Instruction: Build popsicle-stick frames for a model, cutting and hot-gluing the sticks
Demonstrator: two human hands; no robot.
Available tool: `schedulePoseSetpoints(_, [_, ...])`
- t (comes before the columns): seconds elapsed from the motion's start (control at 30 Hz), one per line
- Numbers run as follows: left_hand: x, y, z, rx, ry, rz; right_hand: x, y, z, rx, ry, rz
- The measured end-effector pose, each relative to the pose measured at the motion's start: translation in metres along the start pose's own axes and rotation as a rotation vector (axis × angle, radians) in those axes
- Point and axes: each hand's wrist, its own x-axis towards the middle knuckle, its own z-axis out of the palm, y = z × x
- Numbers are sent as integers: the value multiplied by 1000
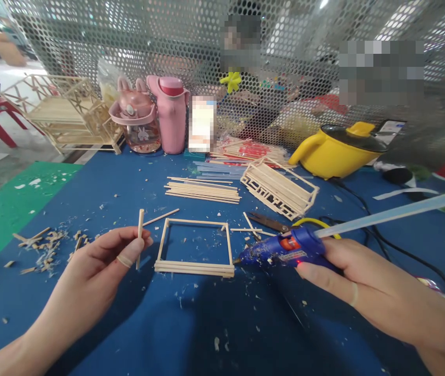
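Note:
Between thumb and fingers, my left hand (108,263) pinches a short wooden stick (140,232), held upright left of the frame. My right hand (348,277) is wrapped round a blue hot glue gun (281,250) with a long translucent glue stick (395,213) poking out of its back. The gun's nozzle is at the lower right corner of a rectangular stick frame (197,223); whether it touches, I cannot tell. Several sticks lie side by side along the frame's near edge. Behind it rests a row of long wooden sticks (202,190).
A stick-built model (279,188) lies behind scissors (269,222). Offcuts (44,245) are heaped at left. At the back stand a pink bottle (171,117), a rabbit-eared jar (140,120), a yellow pot (332,151) and a larger stick structure (69,112). Black cables (383,248) run at right.

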Motion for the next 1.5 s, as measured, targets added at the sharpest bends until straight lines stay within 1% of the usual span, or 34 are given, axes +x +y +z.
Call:
schedulePoseSetpoints(0.1, [0,0,1,6,4,18,0,1,1,16,19,2])
schedulePoseSetpoints(0.27, [-1,-2,0,16,-4,26,0,2,1,66,-5,8])
schedulePoseSetpoints(0.37, [1,-5,0,35,31,68,0,3,-1,120,4,36])
schedulePoseSetpoints(0.47, [2,-8,-1,4,62,105,3,3,-3,207,13,65])
schedulePoseSetpoints(0.57, [2,-9,-3,-39,67,108,10,-4,0,347,7,23])
schedulePoseSetpoints(0.67, [2,-8,-4,-86,87,109,21,-19,9,440,-8,-10])
schedulePoseSetpoints(0.77, [3,-6,-4,-144,101,112,35,-38,22,399,-48,-60])
schedulePoseSetpoints(0.87, [4,-6,-5,-193,107,129,48,-55,33,309,-114,-190])
schedulePoseSetpoints(0.93, [4,-7,-6,-199,99,144,54,-62,38,272,-140,-259])
schedulePoseSetpoints(1.0, [3,-7,-7,-186,87,163,56,-64,42,237,-143,-289])
schedulePoseSetpoints(1.17, [3,-8,-7,-174,66,203,57,-62,44,138,-135,-282])
schedulePoseSetpoints(1.5, [2,-8,-6,-156,46,224,59,-69,46,95,-100,-348])
